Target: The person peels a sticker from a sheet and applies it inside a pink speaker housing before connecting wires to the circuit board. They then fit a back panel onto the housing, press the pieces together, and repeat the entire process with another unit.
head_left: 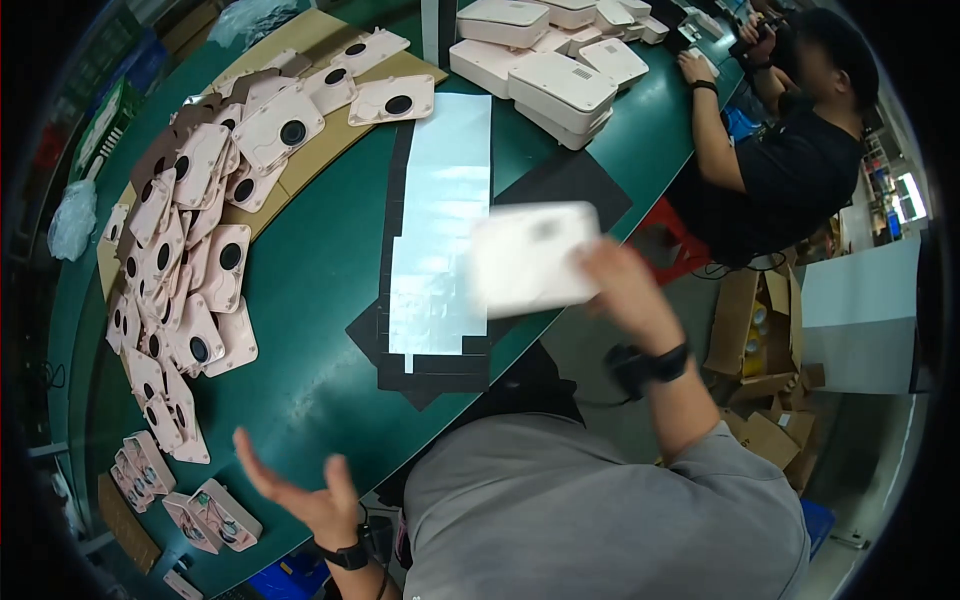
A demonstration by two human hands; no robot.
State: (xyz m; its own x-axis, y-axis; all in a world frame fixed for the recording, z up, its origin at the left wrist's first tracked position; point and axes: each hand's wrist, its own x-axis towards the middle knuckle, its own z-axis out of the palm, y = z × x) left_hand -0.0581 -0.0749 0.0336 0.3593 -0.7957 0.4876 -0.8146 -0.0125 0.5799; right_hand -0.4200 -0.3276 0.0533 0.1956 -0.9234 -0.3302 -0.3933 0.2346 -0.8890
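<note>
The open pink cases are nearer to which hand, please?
Left hand: it is just right of the open pink cases; the right hand, holding a white box, is farther up and right.

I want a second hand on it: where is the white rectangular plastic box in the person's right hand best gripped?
Probably by its straight, uncovered left edge, from the left: the right hand holds the white box by its right edge.

We see a smooth table [300,400] with some shine. The held box [530,262] looks like plastic, though blurry. The long sheet [440,220] is shiny. At left, the plates [225,285] look like dull plastic, the bag [73,220] like crinkly plastic. The near shirt [590,500] is dull cloth.
</note>
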